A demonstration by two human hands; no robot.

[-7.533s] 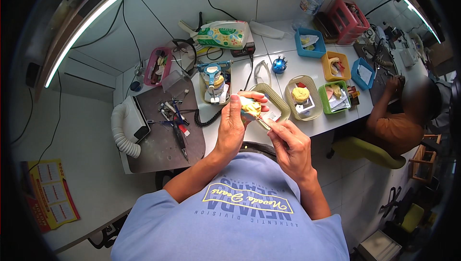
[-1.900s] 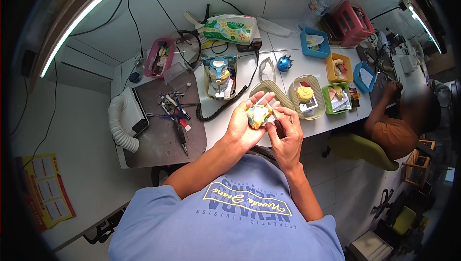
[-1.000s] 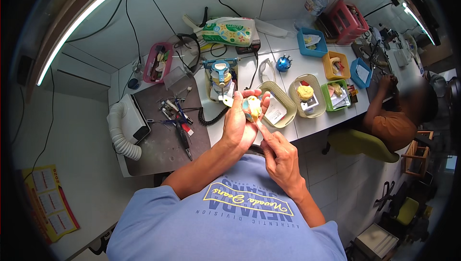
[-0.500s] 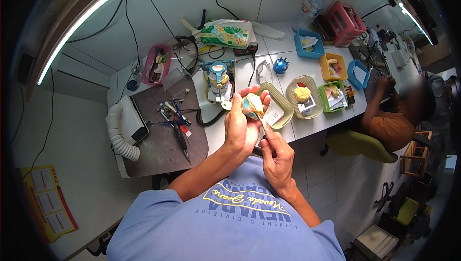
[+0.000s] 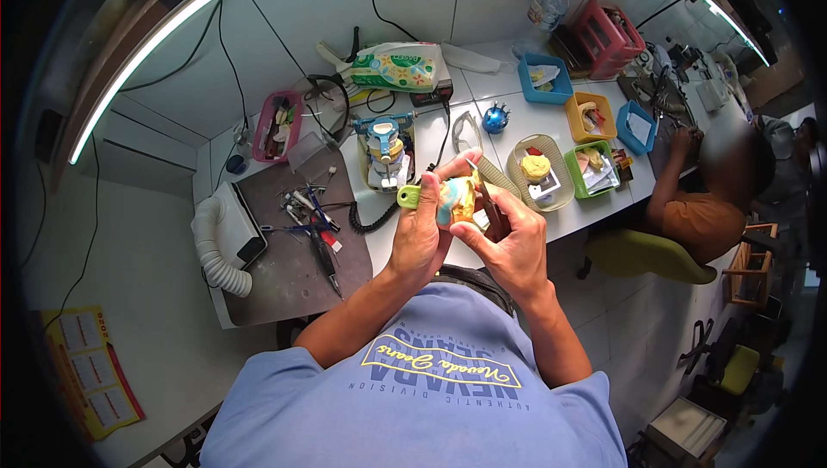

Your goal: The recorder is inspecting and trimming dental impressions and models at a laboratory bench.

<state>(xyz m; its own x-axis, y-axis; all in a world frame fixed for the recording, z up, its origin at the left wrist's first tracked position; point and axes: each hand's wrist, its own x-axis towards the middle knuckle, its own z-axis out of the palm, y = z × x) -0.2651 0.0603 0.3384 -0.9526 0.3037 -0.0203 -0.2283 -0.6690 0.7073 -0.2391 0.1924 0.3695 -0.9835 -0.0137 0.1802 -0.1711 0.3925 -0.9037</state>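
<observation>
My left hand (image 5: 419, 240) is closed around a small dental cast (image 5: 454, 201), coloured yellow, cream and pale blue, held up before my chest. A lime-green tab with a hole (image 5: 408, 198) sticks out beside the left thumb; whether it joins the cast I cannot tell. In my right hand (image 5: 517, 231) is a slim dark-handled tool (image 5: 493, 210), its shaft lying along the cast's right side. The right thumb reaches the cast's lower edge. Fingers hide the tool's working end in part. Just beyond the hands stands a blue-framed articulator (image 5: 385, 145) in a tray.
A grey mat (image 5: 280, 283) at left bears a black handpiece (image 5: 323, 257) and loose tools. Baskets stand to the right: beige (image 5: 564, 197) with a yellow cast, green (image 5: 594, 188), orange (image 5: 577, 132) and blue (image 5: 560, 89). A co-worker (image 5: 702, 227) sits far right.
The cast is turned in my left hand, and the lime-green tab now shows by the thumb. My right hand has risen from below to the cast's right side, bringing the tool.
</observation>
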